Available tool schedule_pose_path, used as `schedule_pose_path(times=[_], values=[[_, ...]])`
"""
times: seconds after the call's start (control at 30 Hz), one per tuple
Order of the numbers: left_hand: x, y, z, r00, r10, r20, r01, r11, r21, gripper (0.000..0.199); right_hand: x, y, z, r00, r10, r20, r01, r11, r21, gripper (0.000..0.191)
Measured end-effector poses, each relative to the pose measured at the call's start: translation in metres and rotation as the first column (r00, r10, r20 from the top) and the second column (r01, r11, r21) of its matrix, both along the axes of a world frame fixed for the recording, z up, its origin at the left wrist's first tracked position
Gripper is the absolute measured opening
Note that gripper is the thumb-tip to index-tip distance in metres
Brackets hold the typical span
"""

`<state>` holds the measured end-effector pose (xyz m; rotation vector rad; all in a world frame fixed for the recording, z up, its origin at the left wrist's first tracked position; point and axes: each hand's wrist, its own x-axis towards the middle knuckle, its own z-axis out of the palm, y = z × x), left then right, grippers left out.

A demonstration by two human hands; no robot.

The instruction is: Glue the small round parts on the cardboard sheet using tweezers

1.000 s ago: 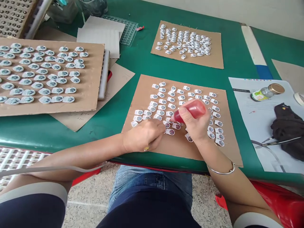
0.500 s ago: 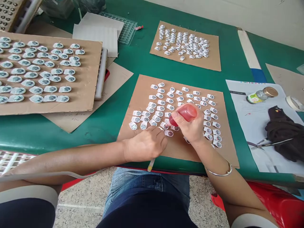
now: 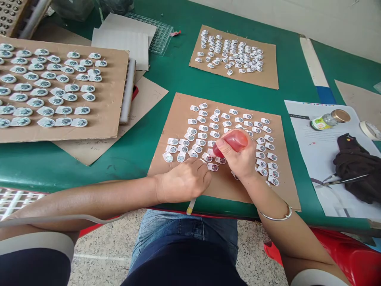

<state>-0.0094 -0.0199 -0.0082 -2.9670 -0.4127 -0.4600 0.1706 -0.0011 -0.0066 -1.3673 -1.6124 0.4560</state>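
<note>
My right hand (image 3: 242, 161) is wrapped round a soft red bottle (image 3: 232, 143), its tip tilted down to the left over small white tagged pieces with round dark emblems (image 3: 212, 167). Just left of it, my left hand (image 3: 186, 180) is closed, fingers curled near the bottle's tip. A thin whitish stick with a yellow end (image 3: 190, 207) pokes out below this hand. Both hands are over the front part of a brown cardboard sheet (image 3: 166, 119), where rows of the same pieces lie.
A larger board (image 3: 113, 119) of similar pieces is at the left, another (image 3: 269, 79) at the back. On the right, white paper (image 3: 300, 131) bears a glass jar (image 3: 330, 119), dark cloth (image 3: 354, 167) and scissors (image 3: 333, 182). A clear tray (image 3: 162, 37) lies behind.
The view has shifted slightly. Both hands keep nearly the same pose, with the red bottle still in my right hand.
</note>
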Motion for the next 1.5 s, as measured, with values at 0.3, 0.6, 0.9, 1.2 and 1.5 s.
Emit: schedule_pose_path(times=[0.3, 0.6, 0.9, 1.2, 1.5], values=[[-0.0003, 0.0003, 0.0005, 1.0, 0.001, -0.006, -0.001, 1.0, -0.003, 0.022, 0.0008, 0.0006, -0.0026, 1.0, -0.001, 0.012, 0.001, 1.0, 0.031, 0.024], [0.0, 0.0016, 0.0022, 1.0, 0.006, -0.014, -0.006, 1.0, -0.017, 0.019, 0.0016, 0.0016, -0.0032, 0.999, -0.032, 0.042, 0.029, 0.996, 0.08, 0.025], [-0.0014, 0.0042, -0.0015, 1.0, 0.022, 0.003, -0.021, 0.997, -0.081, 0.017, 0.0048, 0.0024, -0.0053, 0.995, -0.055, 0.084, 0.044, 0.992, 0.122, 0.029], [-0.0017, 0.0034, -0.002, 1.0, 0.027, 0.01, -0.026, 0.995, -0.091, 0.015, 0.0019, 0.0004, -0.0013, 1.0, 0.004, 0.005, -0.004, 0.996, 0.094, 0.026], [-0.0014, 0.0034, -0.0025, 1.0, 0.024, 0.012, -0.023, 0.994, -0.111, 0.014, 0.0035, 0.0021, -0.0044, 0.998, -0.032, 0.052, 0.026, 0.993, 0.118, 0.027]])
